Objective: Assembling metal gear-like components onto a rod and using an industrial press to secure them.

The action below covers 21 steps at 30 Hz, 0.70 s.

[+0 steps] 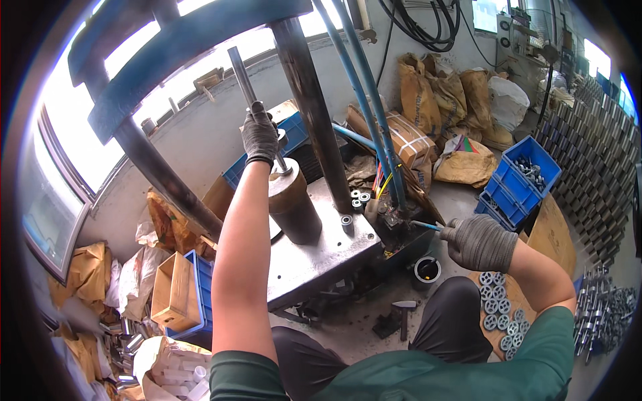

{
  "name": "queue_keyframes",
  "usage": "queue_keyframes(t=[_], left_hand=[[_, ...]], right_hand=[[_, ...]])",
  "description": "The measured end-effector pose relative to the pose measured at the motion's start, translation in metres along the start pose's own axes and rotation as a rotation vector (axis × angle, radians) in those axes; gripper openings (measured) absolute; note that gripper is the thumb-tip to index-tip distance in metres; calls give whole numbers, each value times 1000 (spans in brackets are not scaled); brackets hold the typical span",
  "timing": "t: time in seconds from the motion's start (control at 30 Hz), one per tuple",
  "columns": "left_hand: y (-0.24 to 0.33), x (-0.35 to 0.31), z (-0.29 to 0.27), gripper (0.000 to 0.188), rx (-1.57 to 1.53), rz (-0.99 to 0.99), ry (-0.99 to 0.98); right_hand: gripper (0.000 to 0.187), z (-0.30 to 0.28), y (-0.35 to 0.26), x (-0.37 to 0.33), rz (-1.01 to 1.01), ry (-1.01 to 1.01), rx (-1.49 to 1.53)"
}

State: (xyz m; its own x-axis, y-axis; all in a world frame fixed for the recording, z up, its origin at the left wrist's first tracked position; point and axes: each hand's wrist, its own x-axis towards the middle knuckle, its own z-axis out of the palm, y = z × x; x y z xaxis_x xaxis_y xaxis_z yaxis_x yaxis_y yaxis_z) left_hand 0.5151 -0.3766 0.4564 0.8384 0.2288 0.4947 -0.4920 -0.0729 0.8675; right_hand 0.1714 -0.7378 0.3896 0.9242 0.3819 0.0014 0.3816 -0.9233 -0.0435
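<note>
The blue-framed press [180, 50], with dark columns [311, 107], rises before me over a metal desk [294, 271]. On the desk, a dark cylinder [294, 210] stands upright near the right column. A metal shaft [242, 75], tilted, projects above the left hand [260, 138], whose gloved fingers are wrapped around it — the grasp lies above the cylinder. The right hand [480, 242], also gloved, has its fingers clenched on a slim blue bar [426, 226], which extends toward the press. Small metal rings [364, 197] sit on the desk — just beside that column.

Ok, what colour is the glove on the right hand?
The right hand wears a grey glove; the head view shows it best.
</note>
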Motion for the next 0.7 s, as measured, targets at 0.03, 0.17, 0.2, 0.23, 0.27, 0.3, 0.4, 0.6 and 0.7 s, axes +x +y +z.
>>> queue_keyframes(t=[0.03,0.17,0.2,0.23,0.27,0.3,0.4,0.6,0.7], left_hand=[[-1,0,2,62,-40,-69,1],[-2,-4,5,58,-73,-60,5],[-2,-5,6,58,-29,-22,2],[-1,-5,6,58,-26,16,3],[-2,-6,6,58,43,26,-5],[-2,-6,7,58,105,20,-16],[-5,-8,7,50,236,48,10],[-9,5,0,26,320,6,36],[-15,10,-5,27,316,41,49]], right_hand=[[24,1,-1,-2,3,3,-1],[25,4,-3,-11,-23,-122,53],[25,5,-3,-13,-19,-127,60],[25,6,-2,-14,-7,-146,55],[25,6,0,-15,-18,-129,65],[25,6,1,-16,-12,-127,73],[25,7,7,-19,6,-133,87],[28,12,11,-20,4,-108,70],[28,13,10,-21,4,-92,68]])
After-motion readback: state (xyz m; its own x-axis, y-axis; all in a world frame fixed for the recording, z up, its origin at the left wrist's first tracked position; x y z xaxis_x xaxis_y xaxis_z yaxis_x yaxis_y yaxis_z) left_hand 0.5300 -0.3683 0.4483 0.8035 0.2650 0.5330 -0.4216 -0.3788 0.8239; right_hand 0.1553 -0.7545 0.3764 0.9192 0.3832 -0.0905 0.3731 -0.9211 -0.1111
